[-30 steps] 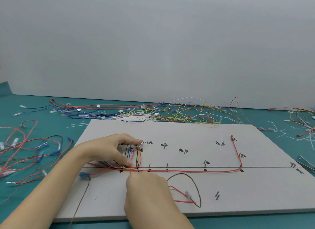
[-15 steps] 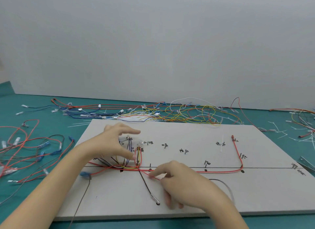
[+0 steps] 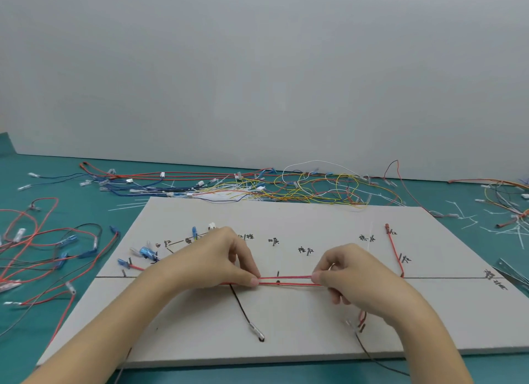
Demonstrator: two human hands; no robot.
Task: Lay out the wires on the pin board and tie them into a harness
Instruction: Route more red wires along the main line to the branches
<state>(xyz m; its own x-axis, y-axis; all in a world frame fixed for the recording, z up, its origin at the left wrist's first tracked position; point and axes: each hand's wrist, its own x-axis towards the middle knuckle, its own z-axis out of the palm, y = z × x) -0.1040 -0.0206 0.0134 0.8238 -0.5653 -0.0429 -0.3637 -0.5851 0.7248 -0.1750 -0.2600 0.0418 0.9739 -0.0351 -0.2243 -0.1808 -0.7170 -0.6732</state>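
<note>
Fingers of both hands — left hand (image 3: 220,262), right hand (image 3: 360,277) — pinch red wires (image 3: 286,280) stretched taut between them, along the board's (image 3: 315,320) drawn line, mid-board.

One head-worn wide-angle view looks forward and down toward 12 o'clock, close over the pin board (image 3: 286,320), wall beyond.

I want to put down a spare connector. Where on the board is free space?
Free: the pin board's far strip behind the markings, and its near right corner beyond the right hand. Crowded: the left end near the blue connectors and the red wires along the line.
</note>
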